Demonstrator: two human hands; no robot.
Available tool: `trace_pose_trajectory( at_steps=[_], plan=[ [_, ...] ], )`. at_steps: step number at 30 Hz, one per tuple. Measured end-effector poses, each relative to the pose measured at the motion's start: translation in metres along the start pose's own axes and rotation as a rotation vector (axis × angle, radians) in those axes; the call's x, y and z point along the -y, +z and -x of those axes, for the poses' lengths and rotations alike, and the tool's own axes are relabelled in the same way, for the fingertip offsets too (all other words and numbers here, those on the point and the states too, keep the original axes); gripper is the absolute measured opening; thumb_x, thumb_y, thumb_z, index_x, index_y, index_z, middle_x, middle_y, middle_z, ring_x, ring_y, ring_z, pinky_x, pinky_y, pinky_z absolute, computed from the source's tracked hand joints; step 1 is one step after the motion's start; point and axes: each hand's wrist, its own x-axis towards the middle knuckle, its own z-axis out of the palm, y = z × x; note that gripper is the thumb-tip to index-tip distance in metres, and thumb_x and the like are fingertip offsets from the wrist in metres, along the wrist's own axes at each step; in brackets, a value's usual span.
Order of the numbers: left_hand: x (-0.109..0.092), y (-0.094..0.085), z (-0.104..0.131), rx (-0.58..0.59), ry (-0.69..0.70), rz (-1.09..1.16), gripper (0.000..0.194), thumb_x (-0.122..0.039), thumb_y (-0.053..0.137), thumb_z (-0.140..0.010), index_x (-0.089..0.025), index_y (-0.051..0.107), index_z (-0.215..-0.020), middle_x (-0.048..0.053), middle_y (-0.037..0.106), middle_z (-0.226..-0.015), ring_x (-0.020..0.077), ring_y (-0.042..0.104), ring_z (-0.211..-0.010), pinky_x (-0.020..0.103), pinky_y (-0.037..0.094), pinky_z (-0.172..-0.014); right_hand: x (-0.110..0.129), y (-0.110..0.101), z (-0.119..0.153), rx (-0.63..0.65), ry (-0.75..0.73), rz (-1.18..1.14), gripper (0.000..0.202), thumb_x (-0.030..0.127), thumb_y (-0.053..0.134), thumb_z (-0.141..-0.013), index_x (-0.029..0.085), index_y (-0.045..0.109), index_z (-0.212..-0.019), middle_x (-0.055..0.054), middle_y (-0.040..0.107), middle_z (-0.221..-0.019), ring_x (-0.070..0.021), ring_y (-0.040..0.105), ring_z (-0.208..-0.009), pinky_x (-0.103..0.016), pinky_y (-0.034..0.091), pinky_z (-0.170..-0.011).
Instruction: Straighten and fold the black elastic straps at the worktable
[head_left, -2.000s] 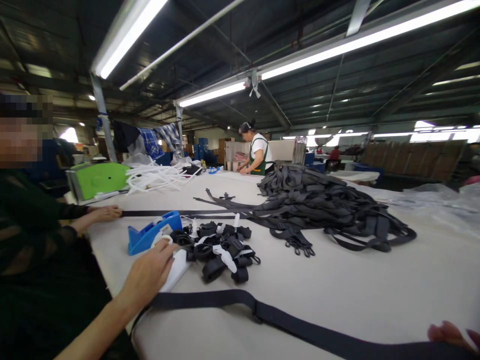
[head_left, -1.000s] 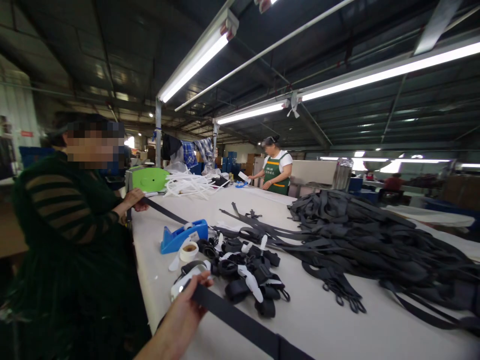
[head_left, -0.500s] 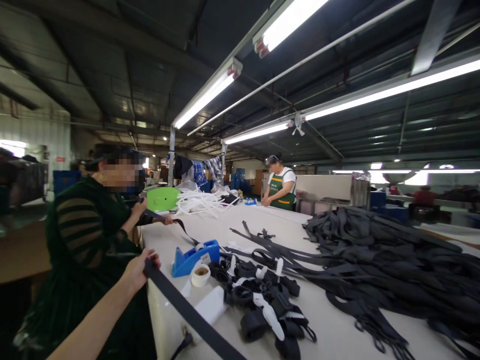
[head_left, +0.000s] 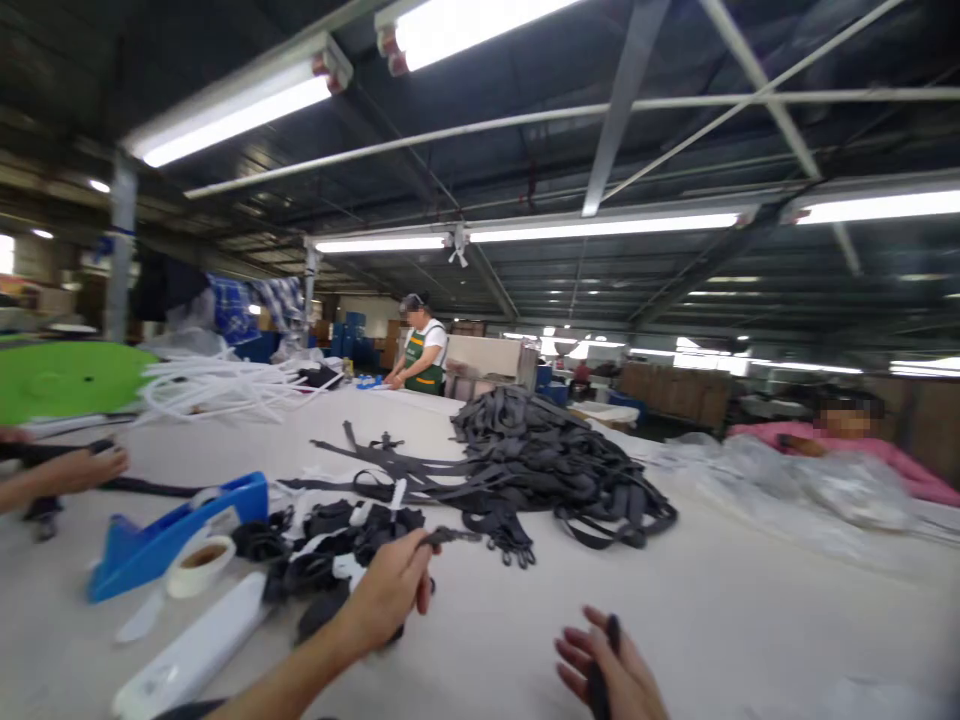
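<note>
Head view: left hand (head_left: 390, 590) pinches a black strap (head_left: 450, 537) near the bench's (head_left: 750, 600) front edge, right hand (head_left: 611, 675) closed around its other end. That strap could snag the bundled straps (head_left: 330, 550) beside it.

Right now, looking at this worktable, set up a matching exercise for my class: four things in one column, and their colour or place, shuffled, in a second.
Things:
1. tape dispenser
2. big heap of straps
3. round disc
4. roll of tape

Colour or place:
A. green, far left of the table
B. blue, left of the bundled straps
C. whitish, lying just in front of the dispenser
D. black, mid-table beyond the hands

Pairs: 1-B, 2-D, 3-A, 4-C
</note>
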Motion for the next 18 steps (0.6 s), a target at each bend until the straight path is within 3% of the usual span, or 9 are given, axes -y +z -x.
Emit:
trace_pose_trajectory(
  at_steps=[3,5,7,10,13,16,18],
  plan=[
    [-0.021,0.080,-0.011,0.098,0.053,-0.201,0.038,-0.032,0.025,-0.095,-0.018,0.058,-0.087,0.002,0.060,-0.053,0.0179,0.060,-0.057,0.028,0.044,-0.062,-0.017,0.033,0.012,0.083,-0.094,0.020,0.088,0.077,0.072,-0.057,0.014,0.051,-0.115,-0.009,0.069,-0.085,-0.0270,0.069,-0.081,-0.036,0.057,-0.065],
    [-0.035,0.116,-0.011,0.162,0.063,-0.324,0.038,-0.029,0.025,-0.097,-0.018,0.061,-0.093,0.007,0.071,-0.075,0.0209,0.068,-0.072,0.029,0.049,-0.068,-0.028,0.045,0.010,0.102,-0.101,-0.064,0.086,0.076,0.073,-0.055,0.015,0.052,-0.111,-0.009,0.071,-0.091,-0.0266,0.068,-0.091,-0.035,0.056,-0.072],
    [-0.047,0.137,-0.007,0.229,0.090,-0.487,0.037,-0.022,0.027,-0.097,-0.019,0.060,-0.114,0.011,0.072,-0.097,0.0257,0.070,-0.089,0.035,0.052,-0.077,-0.032,0.046,0.004,0.071,-0.086,-0.200,0.087,0.072,0.081,-0.046,0.016,0.053,-0.108,-0.009,0.072,-0.096,-0.0263,0.066,-0.099,-0.034,0.055,-0.080],
    [-0.056,0.153,-0.003,0.328,0.111,-0.729,0.055,-0.006,0.029,-0.091,-0.017,0.035,-0.145,0.018,0.071,-0.103,0.0322,0.068,-0.096,0.046,0.054,-0.083,-0.027,0.035,-0.002,-0.045,-0.084,-0.369,0.093,0.069,0.084,-0.037,0.018,0.053,-0.109,-0.007,0.073,-0.095,-0.0242,0.067,-0.094,-0.034,0.055,-0.079],
    [-0.053,0.159,-0.002,0.359,0.125,-0.816,0.067,0.001,0.032,-0.084,-0.012,0.023,-0.150,0.020,0.070,-0.100,0.0334,0.069,-0.094,0.048,0.055,-0.083,-0.018,0.029,-0.001,-0.120,-0.098,-0.387,0.099,0.069,0.085,-0.034,0.020,0.053,-0.114,-0.005,0.073,-0.094,-0.0208,0.067,-0.087,-0.029,0.053,-0.072],
    [-0.044,0.164,-0.004,0.360,0.183,-0.853,0.073,0.005,0.030,-0.082,-0.015,0.018,-0.151,0.020,0.070,-0.101,0.0334,0.069,-0.091,0.049,0.056,-0.080,-0.014,0.034,0.004,-0.105,-0.055,-0.390,0.100,0.067,0.086,-0.033,0.018,0.053,-0.113,-0.007,0.072,-0.100,-0.0236,0.066,-0.099,-0.032,0.055,-0.080],
    [-0.041,0.165,-0.007,0.383,0.225,-0.873,0.075,0.005,0.028,-0.082,-0.018,0.014,-0.152,0.020,0.070,-0.101,0.0348,0.069,-0.089,0.052,0.057,-0.077,-0.014,0.038,0.008,-0.066,-0.030,-0.395,0.097,0.068,0.085,-0.038,0.016,0.052,-0.114,-0.009,0.072,-0.101,-0.0263,0.065,-0.104,-0.036,0.055,-0.085]
  ],
)
